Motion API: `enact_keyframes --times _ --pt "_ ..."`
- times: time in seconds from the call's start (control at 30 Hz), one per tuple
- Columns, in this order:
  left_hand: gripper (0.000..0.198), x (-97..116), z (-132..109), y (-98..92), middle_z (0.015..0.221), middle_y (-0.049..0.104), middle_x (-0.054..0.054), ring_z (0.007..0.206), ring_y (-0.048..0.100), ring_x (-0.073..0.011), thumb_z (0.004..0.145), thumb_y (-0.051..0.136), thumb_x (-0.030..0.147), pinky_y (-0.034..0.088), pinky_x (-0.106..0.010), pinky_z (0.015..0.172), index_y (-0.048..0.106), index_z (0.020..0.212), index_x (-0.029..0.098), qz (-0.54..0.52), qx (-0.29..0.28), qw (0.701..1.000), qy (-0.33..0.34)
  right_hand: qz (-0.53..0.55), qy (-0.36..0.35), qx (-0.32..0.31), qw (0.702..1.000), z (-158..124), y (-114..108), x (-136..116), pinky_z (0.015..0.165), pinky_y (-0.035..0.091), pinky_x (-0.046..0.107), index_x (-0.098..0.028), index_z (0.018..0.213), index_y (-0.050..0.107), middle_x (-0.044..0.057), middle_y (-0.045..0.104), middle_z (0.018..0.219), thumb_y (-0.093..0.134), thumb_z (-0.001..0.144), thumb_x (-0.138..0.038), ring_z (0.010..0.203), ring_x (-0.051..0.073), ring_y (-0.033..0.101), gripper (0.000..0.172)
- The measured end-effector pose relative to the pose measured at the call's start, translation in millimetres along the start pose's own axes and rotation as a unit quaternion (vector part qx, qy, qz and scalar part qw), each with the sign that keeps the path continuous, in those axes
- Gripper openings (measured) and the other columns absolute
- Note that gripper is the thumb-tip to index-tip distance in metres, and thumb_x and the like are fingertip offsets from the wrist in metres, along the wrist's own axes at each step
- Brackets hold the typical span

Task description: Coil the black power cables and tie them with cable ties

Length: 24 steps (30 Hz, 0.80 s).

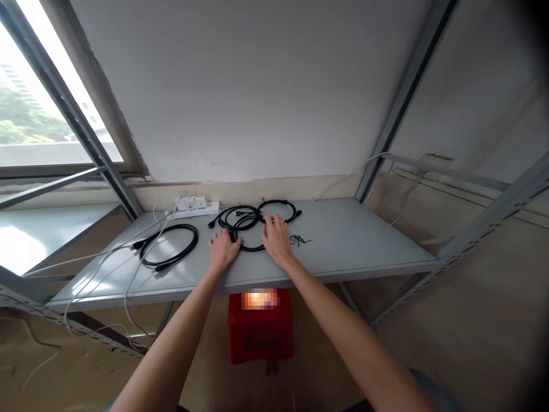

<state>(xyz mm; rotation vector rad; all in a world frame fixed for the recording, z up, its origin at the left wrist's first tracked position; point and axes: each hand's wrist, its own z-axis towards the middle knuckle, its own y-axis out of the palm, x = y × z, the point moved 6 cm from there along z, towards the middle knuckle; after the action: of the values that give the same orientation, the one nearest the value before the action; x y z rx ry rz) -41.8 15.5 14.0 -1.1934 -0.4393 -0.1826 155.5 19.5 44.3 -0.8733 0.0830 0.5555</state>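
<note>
Between my two hands lies a coiled black cable point(251, 249) on the grey metal shelf point(338, 246). My left hand point(224, 250) is at the loop's left side, fingers curled and the thumb against the cable. On the loop's right side my right hand point(277, 237) is closed over it, partly hiding the cable. Just behind, several black cable loops point(235, 207) overlap, their plugs showing. Another black coil point(288, 201) lies beyond my right hand. To its right is a small heap of thin black ties point(299, 240).
A separate coiled black cable point(195, 243) lies at the left, with white cords point(143, 252) crossing it and hanging over the front edge. A white power strip point(197, 210) with adapters stands against the wall. Metal posts point(397, 109) frame the shelf. Below is a red stool point(261, 335).
</note>
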Motion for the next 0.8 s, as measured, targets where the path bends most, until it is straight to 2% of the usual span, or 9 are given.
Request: enact_keyframes --times 0.13,0.27,0.37,0.47,0.53,0.67,0.73,0.8 --pt "0.04 0 11 6.0 0.117 0.071 -0.021 0.122 0.059 -0.0412 0.081 0.059 0.038 0.045 -0.053 0.102 0.063 0.113 0.015 -0.009 -0.008 1.0 0.003 -0.045 0.017 -0.05 0.998 1 15 2 0.096 0.044 0.05 -0.016 0.133 0.057 0.02 0.057 0.12 0.05 0.099 -0.025 0.112 0.036 0.053 0.037" --pt "0.029 -9 12 -2.2 0.095 0.073 -0.013 0.098 0.068 -0.0337 0.078 0.056 0.024 0.051 -0.044 0.089 0.063 0.106 0.019 -0.121 0.033 0.991 -0.035 -0.047 0.002 -0.073 0.996 2 20 1 0.097 0.045 0.047 -0.016 0.141 0.052 0.021 0.057 0.126 0.049 0.098 -0.02 0.112 0.034 0.056 0.043" --pt "0.021 -12 8 -12.9 0.081 0.069 -0.006 0.081 0.066 -0.0254 0.073 0.054 0.016 0.052 -0.036 0.08 0.063 0.092 0.02 -0.231 0.076 0.97 -0.029 -0.007 0.013 -0.097 0.995 3 23 6 0.097 0.046 0.043 -0.016 0.153 0.04 0.019 0.06 0.123 0.05 0.096 -0.017 0.11 0.031 0.06 0.059" --pt "0.013 -13 4 -17.5 0.065 0.062 -0.002 0.07 0.06 -0.0198 0.063 0.054 0.011 0.05 -0.029 0.072 0.06 0.07 0.021 -0.335 0.076 0.939 -0.02 0.055 0.023 -0.132 0.989 4 26 9 0.091 0.049 0.039 -0.017 0.16 0.027 0.016 0.066 0.116 0.05 0.094 -0.017 0.103 0.029 0.063 0.07" --pt "0.011 -17 1 -17.8 0.058 0.059 -0.001 0.063 0.057 -0.0174 0.06 0.053 0.01 0.048 -0.026 0.066 0.059 0.061 0.02 -0.386 0.073 0.919 -0.041 0.093 0.025 -0.146 0.985 5 25 9 0.087 0.051 0.037 -0.018 0.16 0.027 0.014 0.068 0.115 0.049 0.092 -0.015 0.1 0.027 0.064 0.072" --pt "0.009 -23 -2 -17.1 0.057 0.061 -0.001 0.057 0.06 -0.0155 0.064 0.056 0.014 0.046 -0.025 0.061 0.065 0.064 0.016 -0.453 0.077 0.885 -0.076 0.15 0.015 -0.159 0.976 3 21 6 0.085 0.052 0.036 -0.02 0.157 0.031 0.014 0.067 0.123 0.045 0.09 -0.014 0.098 0.025 0.065 0.068" --pt "0.009 -23 -3 -16.9 0.064 0.066 -0.003 0.054 0.062 -0.0143 0.069 0.059 0.019 0.046 -0.024 0.058 0.067 0.07 0.015 -0.486 0.076 0.867 -0.081 0.171 0.003 -0.157 0.973 2 19 4 0.084 0.052 0.035 -0.022 0.156 0.033 0.014 0.066 0.126 0.042 0.092 -0.015 0.097 0.025 0.065 0.065" --pt "0.011 -24 -3 -17.3 0.071 0.069 -0.004 0.048 0.059 -0.0119 0.075 0.063 0.027 0.044 -0.023 0.052 0.064 0.074 0.016 -0.505 0.078 0.855 -0.084 0.181 0.003 -0.151 0.972 2 20 6 0.081 0.052 0.035 -0.023 0.155 0.033 0.012 0.067 0.12 0.039 0.095 -0.018 0.093 0.024 0.065 0.061"
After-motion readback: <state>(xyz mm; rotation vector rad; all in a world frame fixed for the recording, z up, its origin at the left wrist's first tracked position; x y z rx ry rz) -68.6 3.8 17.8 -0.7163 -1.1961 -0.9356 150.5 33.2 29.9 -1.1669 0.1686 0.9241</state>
